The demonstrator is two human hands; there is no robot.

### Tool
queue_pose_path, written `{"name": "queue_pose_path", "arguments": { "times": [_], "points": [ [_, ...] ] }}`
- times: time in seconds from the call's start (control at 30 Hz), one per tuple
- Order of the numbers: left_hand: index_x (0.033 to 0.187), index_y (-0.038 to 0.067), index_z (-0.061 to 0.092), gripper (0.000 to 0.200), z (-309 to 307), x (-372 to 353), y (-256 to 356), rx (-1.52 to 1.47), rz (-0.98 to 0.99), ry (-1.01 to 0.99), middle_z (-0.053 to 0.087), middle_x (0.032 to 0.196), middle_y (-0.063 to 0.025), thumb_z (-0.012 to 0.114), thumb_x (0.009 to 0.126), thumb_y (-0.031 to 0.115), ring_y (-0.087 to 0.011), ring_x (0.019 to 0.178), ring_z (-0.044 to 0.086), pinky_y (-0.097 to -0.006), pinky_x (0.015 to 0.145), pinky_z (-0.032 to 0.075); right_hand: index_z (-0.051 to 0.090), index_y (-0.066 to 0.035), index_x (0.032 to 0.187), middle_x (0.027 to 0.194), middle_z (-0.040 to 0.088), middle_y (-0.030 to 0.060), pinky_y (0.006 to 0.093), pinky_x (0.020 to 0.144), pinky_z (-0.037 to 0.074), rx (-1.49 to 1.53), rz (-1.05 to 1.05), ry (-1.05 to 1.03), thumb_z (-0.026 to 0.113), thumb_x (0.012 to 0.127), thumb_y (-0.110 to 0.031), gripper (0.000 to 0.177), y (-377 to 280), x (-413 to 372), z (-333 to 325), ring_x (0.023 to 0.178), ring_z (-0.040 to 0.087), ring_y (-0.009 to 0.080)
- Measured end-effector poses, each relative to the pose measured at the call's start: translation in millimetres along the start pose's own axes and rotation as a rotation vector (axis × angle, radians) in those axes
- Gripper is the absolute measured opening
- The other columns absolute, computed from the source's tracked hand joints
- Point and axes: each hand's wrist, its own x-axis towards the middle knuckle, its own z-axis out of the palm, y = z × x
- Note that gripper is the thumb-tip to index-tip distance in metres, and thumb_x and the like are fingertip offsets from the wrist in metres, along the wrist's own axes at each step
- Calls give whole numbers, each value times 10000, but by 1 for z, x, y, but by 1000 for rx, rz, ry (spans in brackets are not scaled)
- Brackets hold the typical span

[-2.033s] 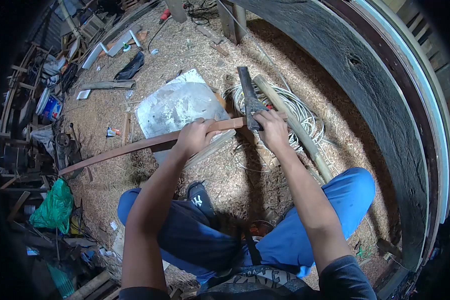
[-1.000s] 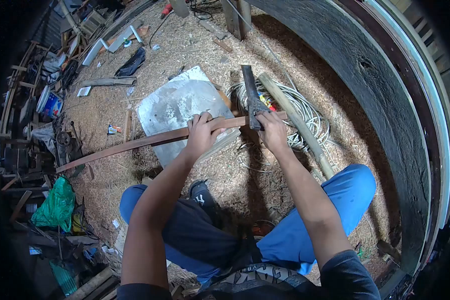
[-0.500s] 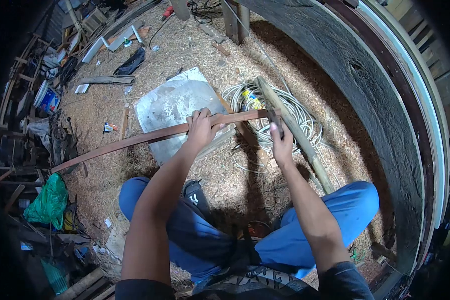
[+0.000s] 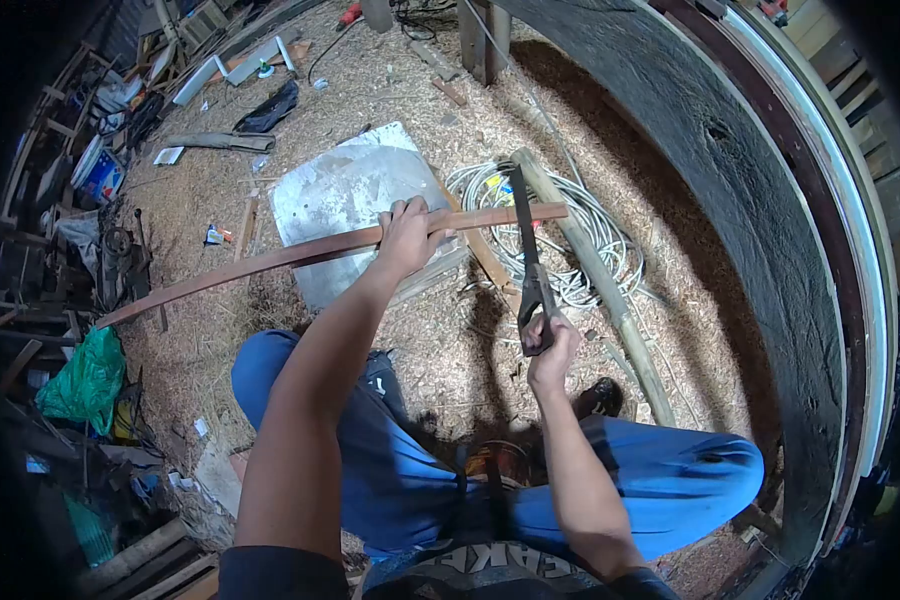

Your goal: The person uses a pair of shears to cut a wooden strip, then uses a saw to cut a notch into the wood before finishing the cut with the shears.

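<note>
Starts at the far left with a green bag (image 4: 85, 375) among the clutter at the edge of the sawdust-covered floor (image 4: 440, 330). From just above it rises a long, slightly bowed wooden strip (image 4: 270, 257), held off the floor and running up and to the right, across the front of a pale metal sheet (image 4: 340, 200).

Left hand (image 4: 410, 235): closed around the strip about two thirds of the way along, fingers wrapped over the top edge, in much the same place as a second ago.

Right of that comes the change. Half a second ago, sat right up at the strip's right end with the tool's head pressed against the wood; now drawn back toward the body and lower in view. Right hand (image 4: 548, 345): clenched on the handle end of a long dark tool (image 4: 526, 250), well apart from the strip. Tool pointing up and away, crossing the strip near its right end; hard to tell whether touching the wood or just above it. Reads as a stroke pulled along or off the strip's end, though only a judgement. Right leg also stretched out further than before.

Behind the tool, a coil of pale cable (image 4: 595, 235) on the floor, with a thick pole (image 4: 610, 300) lying slantwise over it. Furthest right, a big dark curved wall (image 4: 730, 180).
</note>
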Motion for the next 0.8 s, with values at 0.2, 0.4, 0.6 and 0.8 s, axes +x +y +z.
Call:
{"name": "queue_pose_path", "arguments": {
  "times": [0.2, 0.4, 0.6, 0.8],
  "points": [
    [1238, 265, 676, 376, 6, 2, -4, 22, 36, 27, 529, 1078, -71, 657, 886, 397, -292, 1030, 488, -469, 869, 357, 494, -37, 698, 607, 470, 23, 267, 511, 306, -72, 13, -82, 460, 945, -230, 316, 10, -22, 8, 539, 406, 104],
    [1211, 236, 690, 361, 4, 1, -3, 5, 40, 39, 537, 1075, -80, 671, 879, 377, -302, 1032, 489, -477, 866, 348, 485, -35, 714, 596, 477, 45, 271, 484, 301, -175, -1, -75, 411, 956, -235, 322, 22, -24, 4, 513, 401, 114],
    [1224, 236, 683, 373, 11, 3, -11, 12, 74, 61, 532, 1088, -77, 682, 871, 353, -294, 1048, 488, -479, 868, 358, 508, -28, 669, 621, 509, 20, 273, 533, 347, -184, 97, -55, 472, 939, -159, 302, 12, -26, 9, 562, 454, 98],
    [1232, 233, 678, 389, 9, 4, -10, -6, 50, 22, 530, 1089, -74, 689, 863, 354, -290, 1070, 488, -483, 875, 365, 503, -19, 664, 619, 508, 20, 278, 540, 352, -225, 4, -81, 464, 940, -138, 304, 30, -23, 1, 563, 455, 104]
  ]
}}
